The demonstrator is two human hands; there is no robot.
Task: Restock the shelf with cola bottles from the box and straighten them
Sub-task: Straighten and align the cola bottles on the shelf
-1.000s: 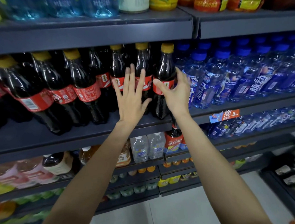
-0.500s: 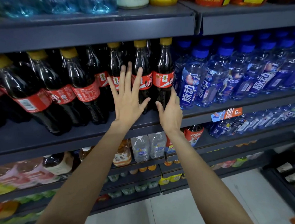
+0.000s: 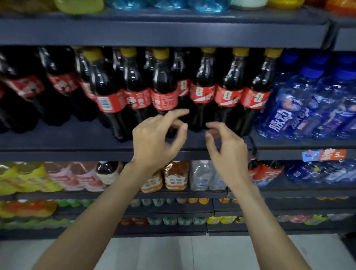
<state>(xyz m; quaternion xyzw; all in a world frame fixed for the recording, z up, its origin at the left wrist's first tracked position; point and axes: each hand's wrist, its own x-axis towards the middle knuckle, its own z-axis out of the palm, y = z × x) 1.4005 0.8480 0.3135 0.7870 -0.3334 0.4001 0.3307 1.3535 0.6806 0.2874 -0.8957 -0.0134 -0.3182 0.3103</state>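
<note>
The dark cola bottles with yellow caps and red wrap labels [image 3: 201, 89] stand in a front row on the dark metal shelf [image 3: 71, 139], upright or leaning slightly, just left of the blue-capped clear bottles of blue drink [image 3: 294, 105]. Each full bottle is judged moderately heavy, with stiff, pressurised, smooth plastic walls that may slip; the narrowed waist under the label, or the neck below the cap, offers the surest hold. The left hand [image 3: 157, 139] hovers before the lower bodies, fingers loosely curled, forefinger extended, holding nothing. The right hand [image 3: 226, 151] hangs beside it, fingers half-curled, also holding nothing. Both are motion-blurred, so contact with the bottles cannot be confirmed. Below, the lower shelf tier [image 3: 175, 193] carries soft-looking multipacks in glossy film.
</note>
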